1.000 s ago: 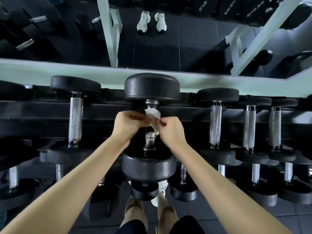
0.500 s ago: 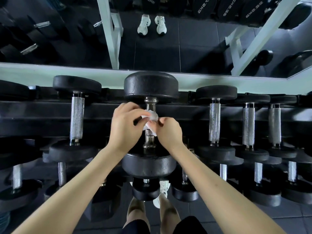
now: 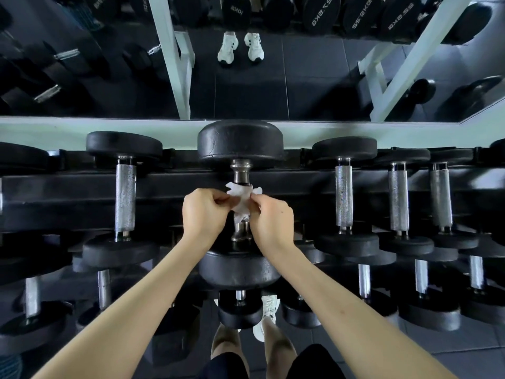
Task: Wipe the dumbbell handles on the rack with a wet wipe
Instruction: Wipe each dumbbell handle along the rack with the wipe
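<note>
1. While holding the wet wipe (image 3: 241, 199) over the handle (image 3: 241, 173) of the big centre dumbbell (image 3: 240, 143), pinching from both sides.
2. Left hand (image 3: 203, 214): thumb and curled fingers nipping the wipe's left edge.
3. Right hand (image 3: 273, 218): same pinch, right edge.
4. All on the top tier of the rack (image 3: 68, 192).
</note>
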Available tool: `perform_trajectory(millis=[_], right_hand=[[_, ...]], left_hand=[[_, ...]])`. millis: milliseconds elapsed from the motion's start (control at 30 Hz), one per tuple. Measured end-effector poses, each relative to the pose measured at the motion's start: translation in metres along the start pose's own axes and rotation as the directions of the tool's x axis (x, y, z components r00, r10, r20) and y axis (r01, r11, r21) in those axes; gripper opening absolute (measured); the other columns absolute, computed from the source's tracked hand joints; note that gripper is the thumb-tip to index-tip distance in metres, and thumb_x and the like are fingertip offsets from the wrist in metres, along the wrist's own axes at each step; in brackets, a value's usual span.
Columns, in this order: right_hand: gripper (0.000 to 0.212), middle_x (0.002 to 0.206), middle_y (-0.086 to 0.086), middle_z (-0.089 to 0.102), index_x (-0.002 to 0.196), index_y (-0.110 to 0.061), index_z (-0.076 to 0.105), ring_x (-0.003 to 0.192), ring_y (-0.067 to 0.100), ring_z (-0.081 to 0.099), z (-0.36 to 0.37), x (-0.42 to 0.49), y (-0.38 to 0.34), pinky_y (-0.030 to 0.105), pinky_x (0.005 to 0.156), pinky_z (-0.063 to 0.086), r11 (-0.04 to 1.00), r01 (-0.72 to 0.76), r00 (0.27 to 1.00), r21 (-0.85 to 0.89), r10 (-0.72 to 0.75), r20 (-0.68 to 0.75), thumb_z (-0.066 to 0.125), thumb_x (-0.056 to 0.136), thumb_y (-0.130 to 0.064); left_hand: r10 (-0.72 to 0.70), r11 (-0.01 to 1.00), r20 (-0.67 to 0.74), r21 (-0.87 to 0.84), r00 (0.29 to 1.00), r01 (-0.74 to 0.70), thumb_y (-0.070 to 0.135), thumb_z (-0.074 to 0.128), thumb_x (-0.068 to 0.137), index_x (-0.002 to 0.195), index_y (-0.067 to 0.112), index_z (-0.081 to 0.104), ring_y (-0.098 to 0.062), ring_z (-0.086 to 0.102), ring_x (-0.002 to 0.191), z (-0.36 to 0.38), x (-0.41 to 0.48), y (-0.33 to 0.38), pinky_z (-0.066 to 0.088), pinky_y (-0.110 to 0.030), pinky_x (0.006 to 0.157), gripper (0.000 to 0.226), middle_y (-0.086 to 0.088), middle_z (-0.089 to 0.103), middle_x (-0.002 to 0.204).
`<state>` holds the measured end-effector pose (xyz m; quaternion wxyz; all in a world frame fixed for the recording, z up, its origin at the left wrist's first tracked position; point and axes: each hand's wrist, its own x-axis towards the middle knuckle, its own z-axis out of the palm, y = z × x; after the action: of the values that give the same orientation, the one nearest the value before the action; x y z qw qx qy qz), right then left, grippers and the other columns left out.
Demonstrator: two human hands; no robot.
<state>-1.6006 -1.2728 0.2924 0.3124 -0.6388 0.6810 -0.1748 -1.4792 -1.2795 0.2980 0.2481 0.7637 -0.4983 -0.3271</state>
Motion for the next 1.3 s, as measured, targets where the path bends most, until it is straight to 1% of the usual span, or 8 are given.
perform_trajectory(millis=[167, 400, 500, 600, 833, 1000, 1200, 1300], right_hand=[[0.027, 0.087, 0.001, 0.069, 0.104, -0.013, 0.070, 0.078, 0.014, 0.059, -0.001, 0.010, -0.007, 0.021, 0.064, 0.036, 0.949, -0.203, 0.979, 0.240, 0.197, 0.047, 0.052, 0.094, -0.030], [0.033, 0.057, 0.010, 0.061, 0.075, -0.009, 0.074, 0.053, 0.013, 0.048, 0.003, 0.009, -0.004, 0.027, 0.053, 0.034, 0.811, -0.381, 0.923, 0.444, 0.361, 0.133, 0.059, 0.091, -0.033], [0.024, 0.063, 0.008, 0.067, 0.076, -0.017, 0.075, 0.059, 0.015, 0.056, 0.005, 0.014, -0.007, 0.028, 0.057, 0.041, 0.791, -0.392, 0.917, 0.470, 0.378, 0.128, 0.061, 0.090, -0.031], [0.028, 0.068, 0.011, 0.069, 0.073, -0.014, 0.073, 0.060, 0.015, 0.055, 0.008, 0.015, -0.008, 0.029, 0.058, 0.041, 0.779, -0.397, 0.912, 0.486, 0.392, 0.118, 0.060, 0.091, -0.031], [0.029, 0.069, 0.008, 0.073, 0.063, -0.025, 0.071, 0.075, 0.028, 0.070, 0.010, 0.017, -0.014, 0.037, 0.067, 0.054, 0.675, -0.422, 0.893, 0.605, 0.425, 0.149, 0.062, 0.090, -0.032], [0.018, 0.076, 0.007, 0.073, 0.080, -0.010, 0.074, 0.071, 0.021, 0.069, 0.007, 0.031, -0.016, 0.027, 0.064, 0.053, 0.690, -0.385, 0.911, 0.613, 0.392, 0.130, 0.065, 0.088, -0.023], [0.030, 0.070, 0.015, 0.070, 0.076, 0.000, 0.071, 0.072, 0.032, 0.068, 0.009, 0.048, -0.008, 0.044, 0.069, 0.054, 0.852, -0.219, 0.975, 0.475, 0.212, 0.069, 0.065, 0.087, -0.027], [0.041, 0.056, 0.005, 0.064, 0.065, -0.003, 0.067, 0.052, 0.012, 0.051, 0.006, 0.035, 0.000, 0.030, 0.050, 0.039, 0.881, -0.224, 0.974, 0.417, 0.184, 0.135, 0.061, 0.091, -0.034]], left_hand=[[0.196, 0.979, -0.100, 0.072, 0.975, -0.189, 0.014, 0.079, 0.069, 0.084, 0.013, 0.073, -0.024, 0.061, 0.080, -0.001, 0.007, 0.001, 0.042, -0.030, 0.071, 0.016, -0.002, 0.071, 0.083], [0.427, 0.900, -0.079, 0.132, 0.901, -0.416, -0.006, 0.072, 0.069, 0.079, 0.007, 0.076, -0.028, 0.060, 0.075, 0.006, 0.008, -0.016, 0.040, -0.020, 0.068, 0.016, -0.007, 0.067, 0.077], [0.427, 0.904, -0.116, 0.061, 0.897, -0.423, -0.004, 0.066, 0.072, 0.084, 0.014, 0.075, -0.024, 0.057, 0.070, 0.005, 0.004, -0.011, 0.046, -0.029, 0.061, 0.023, -0.006, 0.062, 0.075], [0.359, 0.930, -0.069, -0.055, 0.931, -0.363, 0.001, 0.065, 0.080, 0.100, 0.026, 0.073, -0.013, 0.054, 0.067, 0.006, -0.005, -0.006, 0.041, -0.016, 0.060, 0.033, 0.001, 0.060, 0.078], [0.172, 0.966, 0.065, -0.205, 0.983, -0.156, 0.013, 0.074, 0.079, 0.112, 0.015, 0.069, 0.002, 0.060, 0.077, 0.001, -0.003, -0.012, 0.043, -0.006, 0.070, 0.033, 0.013, 0.062, 0.088], [0.212, 0.976, 0.031, -0.058, 0.977, -0.210, 0.020, 0.076, 0.076, 0.115, 0.016, 0.068, -0.011, 0.050, 0.088, 0.004, 0.004, -0.022, 0.032, -0.001, 0.077, 0.040, 0.013, 0.062, 0.089], [0.119, 0.992, -0.008, -0.045, 0.993, -0.120, 0.026, 0.071, 0.082, 0.109, 0.013, 0.071, -0.024, 0.057, 0.087, 0.013, 0.009, -0.016, 0.039, -0.026, 0.074, 0.030, -0.002, 0.071, 0.089], [0.085, 0.996, 0.037, 0.012, 0.996, -0.086, 0.039, 0.069, 0.082, 0.106, 0.024, 0.072, -0.025, 0.061, 0.099, 0.009, 0.011, -0.019, 0.042, -0.041, 0.090, 0.029, 0.003, 0.073, 0.096]])
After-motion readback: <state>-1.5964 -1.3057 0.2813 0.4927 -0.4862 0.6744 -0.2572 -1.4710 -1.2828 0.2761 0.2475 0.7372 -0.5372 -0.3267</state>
